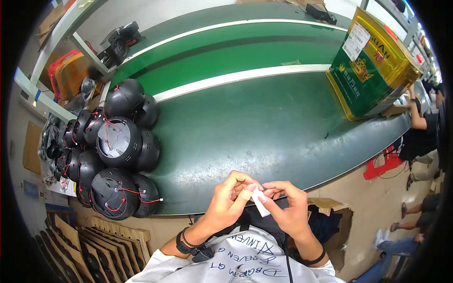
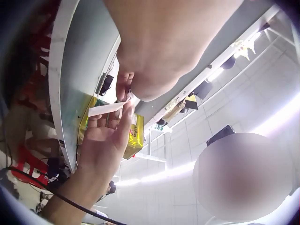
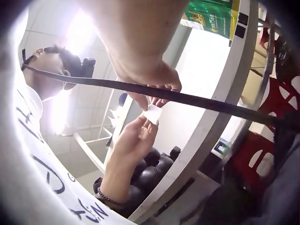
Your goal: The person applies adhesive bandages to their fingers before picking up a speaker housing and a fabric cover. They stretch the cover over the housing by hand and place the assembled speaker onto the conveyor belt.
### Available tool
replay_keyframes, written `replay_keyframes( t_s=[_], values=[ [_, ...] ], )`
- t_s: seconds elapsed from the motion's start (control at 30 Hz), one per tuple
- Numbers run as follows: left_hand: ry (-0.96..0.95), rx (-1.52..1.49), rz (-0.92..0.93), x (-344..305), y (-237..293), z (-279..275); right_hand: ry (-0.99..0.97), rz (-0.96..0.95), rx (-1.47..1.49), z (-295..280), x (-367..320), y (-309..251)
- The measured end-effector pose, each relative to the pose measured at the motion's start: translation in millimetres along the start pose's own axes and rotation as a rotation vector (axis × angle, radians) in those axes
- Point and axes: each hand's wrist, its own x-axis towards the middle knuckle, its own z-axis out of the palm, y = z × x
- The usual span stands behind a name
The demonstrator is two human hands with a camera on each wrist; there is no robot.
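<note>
In front of the torso, at the table's near edge, both hands meet at a small white paper-like strip (image 1: 260, 203). My left hand (image 1: 232, 197) pinches its upper end between thumb and fingers; a tan band wraps one finger. My right hand (image 1: 289, 207) holds the same piece from the other side, thumb against it. Seen from the left wrist, the strip (image 2: 107, 108) is flat and narrow, sticking out past the fingertips. The right wrist view shows the white piece (image 3: 153, 114) between the two hands' fingertips.
Black round shells (image 1: 118, 141) with red wires are piled on the left of the green table (image 1: 236, 127). A green and yellow tin (image 1: 368, 70) stands at the back right. Below the table's edge are an open carton (image 1: 330, 207) and a divided box (image 1: 94, 250). People stand at right.
</note>
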Motion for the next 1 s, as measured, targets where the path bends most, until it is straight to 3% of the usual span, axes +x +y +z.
replay_keyframes(
  t_s=[0.13,0.33,0.4,0.43,0.5,0.6,0.83,1.0],
  values=[
    [0.040,-0.028,-0.009,1.0,-0.6,4.3,-0.038,0.034,0.059,-3.9,1.0,-4.1],
    [0.084,-0.106,-0.038,4.0,-6.3,7.1,0.101,-0.070,-0.044,2.1,-5.2,0.5],
    [0.070,-0.088,-0.018,2.1,-10.1,8.9,0.151,0.107,0.155,3.4,-10.1,6.0],
    [-0.022,-0.072,-0.049,-2.1,-15.3,7.7,0.154,0.105,0.152,3.4,-8.4,5.5],
    [-0.191,0.094,-0.165,-2.7,-7.6,4.2,0.268,0.162,0.417,4.1,-2.2,4.4],
    [-0.188,0.052,-0.291,-2.6,-2.0,6.9,0.266,0.031,0.265,1.9,6.5,9.5],
    [-0.207,0.240,-0.241,7.0,10.8,1.9,0.305,0.026,0.325,7.9,11.7,15.7],
    [-0.275,0.337,-0.323,0.9,13.6,-2.2,0.524,-0.050,0.381,-16.0,29.2,10.8]
  ],
)
